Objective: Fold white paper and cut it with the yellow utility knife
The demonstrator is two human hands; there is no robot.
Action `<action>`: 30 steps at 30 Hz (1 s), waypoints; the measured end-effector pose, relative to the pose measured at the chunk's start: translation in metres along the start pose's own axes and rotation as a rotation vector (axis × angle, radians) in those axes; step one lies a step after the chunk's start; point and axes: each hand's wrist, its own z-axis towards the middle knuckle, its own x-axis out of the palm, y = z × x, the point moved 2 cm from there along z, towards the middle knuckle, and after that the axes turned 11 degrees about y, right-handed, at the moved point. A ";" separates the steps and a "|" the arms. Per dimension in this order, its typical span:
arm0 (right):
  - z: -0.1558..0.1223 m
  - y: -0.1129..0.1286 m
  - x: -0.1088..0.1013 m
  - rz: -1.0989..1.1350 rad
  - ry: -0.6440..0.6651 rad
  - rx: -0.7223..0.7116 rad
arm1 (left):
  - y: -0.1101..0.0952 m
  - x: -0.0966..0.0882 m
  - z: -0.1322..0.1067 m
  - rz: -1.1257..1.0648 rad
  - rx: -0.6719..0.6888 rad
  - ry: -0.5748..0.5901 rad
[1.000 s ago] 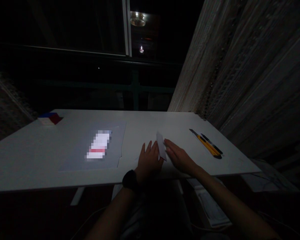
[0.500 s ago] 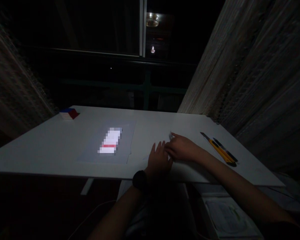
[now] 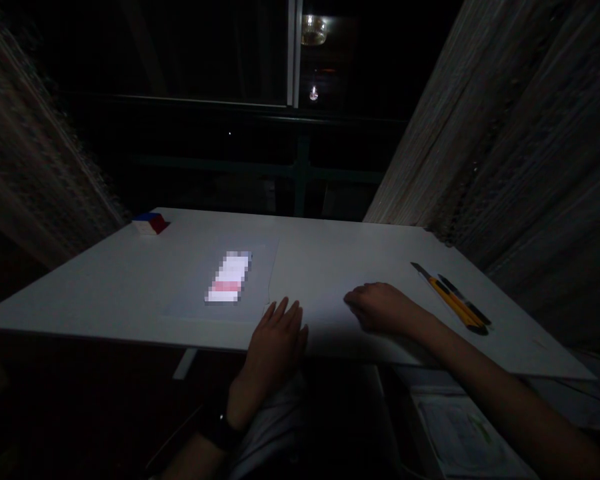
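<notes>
The scene is very dark. My left hand lies flat at the near edge of a white table, fingers stretched out and close together, with nothing in it. My right hand rests palm down on the table further right, fingers curled slightly and pressing on the surface. A white sheet of paper lies flat between and under my hands, barely distinguishable from the tabletop. A dark watch sits on my left wrist.
A yellow utility knife and a black pen lie to the right. A large sheet with a blurred bright patch lies left of centre. A colourful cube sits at the far left corner. Papers lie below the table.
The raised paper flap seen a second ago is now flat. My left hand has drawn back to the near table edge; my right hand slid right and flattened on the table.
</notes>
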 end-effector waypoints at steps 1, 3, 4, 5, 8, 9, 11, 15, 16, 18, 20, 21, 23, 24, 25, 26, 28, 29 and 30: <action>0.000 0.002 -0.002 -0.004 -0.003 0.019 | 0.000 0.002 -0.005 0.007 0.008 0.004; 0.002 0.011 -0.006 -0.022 -0.037 0.065 | -0.003 0.007 -0.012 0.038 0.019 -0.006; 0.003 0.018 -0.007 -0.031 -0.068 0.086 | -0.007 0.011 -0.013 0.060 0.019 -0.021; 0.005 0.026 -0.006 -0.030 -0.110 0.103 | -0.011 0.014 -0.013 0.084 0.019 -0.035; 0.008 0.051 0.009 -0.006 -0.234 0.125 | -0.024 0.020 -0.011 0.146 0.019 -0.045; 0.008 0.057 0.017 -0.003 -0.292 0.139 | -0.029 0.022 -0.011 0.160 0.020 -0.050; 0.006 0.068 0.034 -0.026 -0.389 0.053 | -0.036 0.025 -0.011 0.170 0.016 -0.084; 0.005 0.066 0.060 -0.017 -0.395 -0.159 | -0.042 0.030 -0.015 0.111 0.027 -0.141; 0.006 0.062 0.063 -0.003 -0.371 -0.190 | -0.041 0.031 -0.016 0.093 0.040 -0.134; 0.007 0.054 0.065 0.030 -0.317 -0.216 | -0.039 0.030 -0.018 0.058 0.074 -0.114; 0.007 0.049 0.064 0.057 -0.289 -0.222 | -0.037 0.027 -0.020 0.026 0.110 -0.089; 0.006 0.048 0.064 0.067 -0.290 -0.226 | -0.037 0.025 -0.021 0.013 0.120 -0.076; 0.002 0.051 0.065 0.094 -0.320 -0.240 | -0.037 0.020 -0.022 -0.005 0.132 -0.060; -0.001 0.054 0.066 0.111 -0.338 -0.256 | -0.037 0.018 -0.022 -0.009 0.130 -0.057; -0.004 0.058 0.068 0.132 -0.354 -0.275 | -0.038 0.017 -0.022 -0.012 0.125 -0.057; -0.006 0.062 0.069 0.155 -0.362 -0.293 | -0.038 0.016 -0.021 -0.013 0.124 -0.059; -0.008 0.066 0.069 0.194 -0.350 -0.308 | -0.038 0.016 -0.021 -0.014 0.128 -0.059; -0.008 0.067 0.069 0.205 -0.330 -0.307 | -0.038 0.017 -0.021 -0.010 0.130 -0.055; -0.008 0.066 0.068 0.211 -0.306 -0.298 | -0.037 0.018 -0.020 -0.003 0.135 -0.053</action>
